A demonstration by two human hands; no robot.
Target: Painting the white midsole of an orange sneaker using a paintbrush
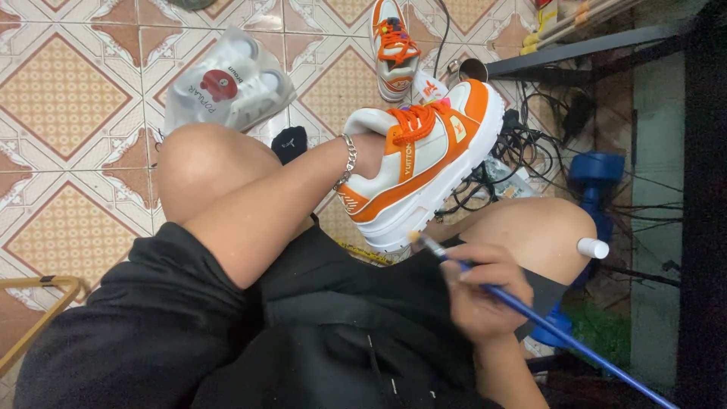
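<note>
At nine o'clock a yellow clothes hanger (pixel 38 307) pokes in over the patterned floor tiles (pixel 64 91). Toward eleven o'clock a clear plastic bag (pixel 227 79) lies on the tiles with a pair of white shoes inside. Just below it, the person's left knee rises, and beside the knee a small black item (pixel 290 142) rests on the floor.

The left hand (pixel 369 155), with a silver chain bracelet (pixel 347 163) on its wrist, is pushed into the opening of an orange and white sneaker (pixel 424 163), so its fingers are hidden and I cannot tell whether they are spread or curled. The sneaker sits near the centre, propped up on that hand, toe pointing to one o'clock, orange laces on top.

At twelve o'clock the matching second sneaker (pixel 394 49) stands on the tiles. At five o'clock the right hand (pixel 485 291) is closed around a blue-handled paintbrush (pixel 530 310), whose bristle tip lies just beside the sneaker's white sole. At three o'clock a blue dumbbell (pixel 596 174) sits among tangled black cables (pixel 522 151).
</note>
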